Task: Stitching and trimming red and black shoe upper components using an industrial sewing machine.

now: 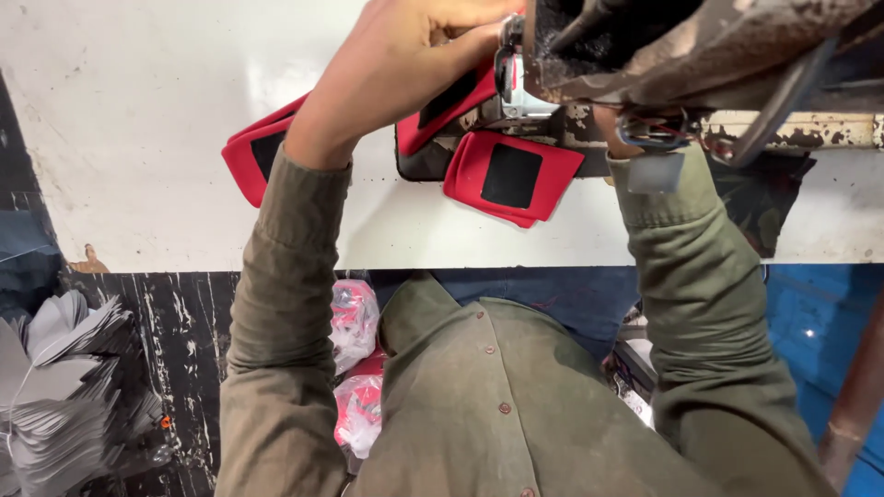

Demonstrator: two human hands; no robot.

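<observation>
At the far left, below the table's edge, a stack of grey cut sheets [55,387] fans out beside the dark floor. On the white table [138,138] a red fabric piece with a black patch [258,152] lies partly under your left forearm, its long axis running up toward the right.

Your left hand [405,55] presses down on a second red piece [451,101], fingers curled narrow and pinching it flat against the machine bed; this piece slants up to the right, its upper end at the sewing machine's presser foot [506,55].

Just beside it and lower, a third red piece with a square black patch [512,177] lies tilted, long axis dropping to the right.

Below the table, near your chest, clear plastic bags with red and pink contents [354,368] hang bunched.

Your right hand is hidden behind the worn, dark sewing machine head [681,46]; only the olive sleeve [700,276] shows, so you cannot tell how its fingers stand.
</observation>
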